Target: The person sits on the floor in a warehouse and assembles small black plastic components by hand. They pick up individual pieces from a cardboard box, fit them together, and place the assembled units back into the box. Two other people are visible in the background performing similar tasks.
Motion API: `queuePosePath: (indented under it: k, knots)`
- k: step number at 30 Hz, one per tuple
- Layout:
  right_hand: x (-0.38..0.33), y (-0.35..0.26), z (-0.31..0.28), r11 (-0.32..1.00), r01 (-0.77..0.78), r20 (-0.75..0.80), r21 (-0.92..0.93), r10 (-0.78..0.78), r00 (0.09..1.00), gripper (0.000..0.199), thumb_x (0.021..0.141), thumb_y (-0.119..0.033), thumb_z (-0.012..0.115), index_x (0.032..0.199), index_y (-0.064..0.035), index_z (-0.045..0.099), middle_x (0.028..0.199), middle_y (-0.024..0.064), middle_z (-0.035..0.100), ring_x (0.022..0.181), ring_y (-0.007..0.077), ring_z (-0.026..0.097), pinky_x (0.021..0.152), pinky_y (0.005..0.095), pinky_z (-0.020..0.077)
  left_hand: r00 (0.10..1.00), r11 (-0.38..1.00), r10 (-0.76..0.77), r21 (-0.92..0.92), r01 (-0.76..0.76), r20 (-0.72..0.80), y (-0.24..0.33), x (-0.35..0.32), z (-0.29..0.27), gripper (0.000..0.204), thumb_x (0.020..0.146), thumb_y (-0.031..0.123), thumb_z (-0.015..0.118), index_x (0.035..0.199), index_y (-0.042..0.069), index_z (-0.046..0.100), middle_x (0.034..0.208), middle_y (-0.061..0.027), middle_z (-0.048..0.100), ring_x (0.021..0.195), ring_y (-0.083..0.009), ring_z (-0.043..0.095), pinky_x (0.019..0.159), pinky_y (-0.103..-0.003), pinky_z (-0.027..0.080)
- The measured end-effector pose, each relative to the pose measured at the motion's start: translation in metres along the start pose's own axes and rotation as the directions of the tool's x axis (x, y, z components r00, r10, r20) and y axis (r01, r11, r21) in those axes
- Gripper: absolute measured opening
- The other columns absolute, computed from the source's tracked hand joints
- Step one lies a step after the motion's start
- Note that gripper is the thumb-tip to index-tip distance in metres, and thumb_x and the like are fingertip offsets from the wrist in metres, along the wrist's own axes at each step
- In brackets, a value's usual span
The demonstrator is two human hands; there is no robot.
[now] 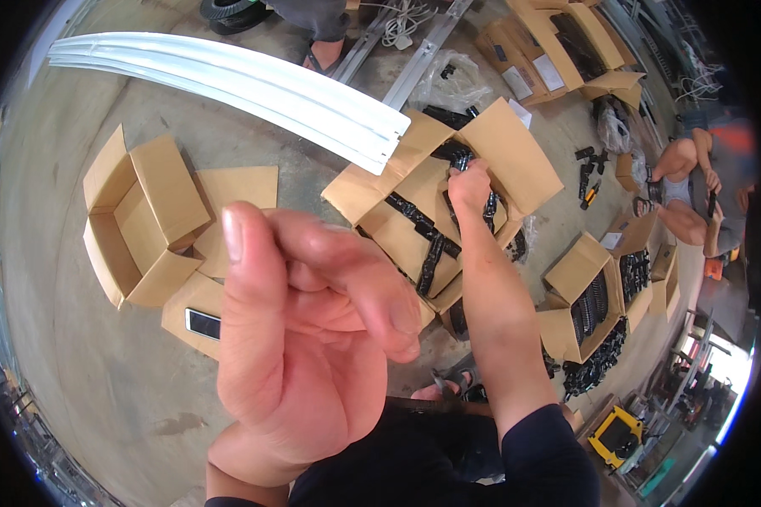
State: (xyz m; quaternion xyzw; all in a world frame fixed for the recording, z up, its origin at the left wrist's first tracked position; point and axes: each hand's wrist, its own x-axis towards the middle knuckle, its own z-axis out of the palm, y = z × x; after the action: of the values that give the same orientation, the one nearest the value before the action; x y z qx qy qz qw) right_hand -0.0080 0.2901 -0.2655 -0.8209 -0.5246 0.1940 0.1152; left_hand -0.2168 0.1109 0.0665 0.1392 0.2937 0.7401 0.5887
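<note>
My left hand is raised close in front of me, palm up. Its fingers are loosely curled, the thumb stands apart, and the visible palm holds nothing. My right hand reaches into an open cardboard box and is closed around a shiny black part; its exact kind is unclear. Under that hand, more black parts with jointed, bracket-like shapes lie in the box. My left hand hides the box's near left corner.
A long white metal panel reaches over the box's far left edge. An open cardboard box stands left, near a phone on flat cardboard. At right, boxes hold black parts; a person sits beyond. Another person's foot shows at the far side.
</note>
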Motion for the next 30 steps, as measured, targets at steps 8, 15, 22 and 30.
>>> queuePosePath:
  k: [8,15,22,30]
  knots:
    - [-0.014,0.013,0.036,0.968,-0.018,-0.170,0.249,0.062,0.984,0.043,0.081,-0.012,0.078,0.114,-0.0024,0.054,0.104,0.0239,0.072,0.100,0.0400,0.071,0.089,0.0464,0.0538,0.996,0.994,-0.088,0.069,0.086,0.028,-0.006,-0.016,0.008,0.053,0.115,0.037,0.017,0.105,0.010,0.062,0.064,-0.0035,0.053,0.058,-0.0160,0.049,0.062,-0.034,0.046]
    - [-0.037,0.013,0.055,0.904,-0.064,-0.212,0.422,0.167,0.963,0.049,0.078,-0.013,0.081,0.118,-0.0015,0.055,0.104,0.0207,0.072,0.099,0.0379,0.071,0.090,0.0450,0.0532,0.995,0.994,-0.101,0.041,0.100,0.027,-0.020,-0.021,0.007,0.051,0.114,0.040,0.019,0.107,0.011,0.061,0.067,-0.0082,0.058,0.057,-0.0197,0.050,0.061,-0.034,0.044]
    - [-0.065,0.040,0.052,0.964,-0.031,-0.087,0.266,0.056,0.995,0.031,0.086,-0.014,0.076,0.110,-0.0026,0.061,0.091,0.0118,0.066,0.084,0.0256,0.062,0.075,0.0362,0.0472,0.989,0.989,-0.128,-0.090,0.121,-0.071,-0.037,-0.028,0.026,0.033,0.108,0.027,0.054,0.088,0.002,0.061,0.064,-0.0016,0.060,0.054,-0.0073,0.056,0.053,-0.023,0.045]
    - [-0.104,0.081,-0.043,0.640,-0.343,0.463,0.687,-0.022,0.886,0.012,0.094,-0.014,0.071,0.097,-0.0029,0.066,0.070,0.0004,0.058,0.058,0.0091,0.052,0.051,0.0242,0.0405,0.969,0.961,0.112,0.226,-0.163,0.221,-0.012,-0.030,0.029,0.028,0.101,0.021,0.058,0.087,-0.003,0.062,0.072,-0.0079,0.068,0.052,-0.0124,0.059,0.052,-0.029,0.046]
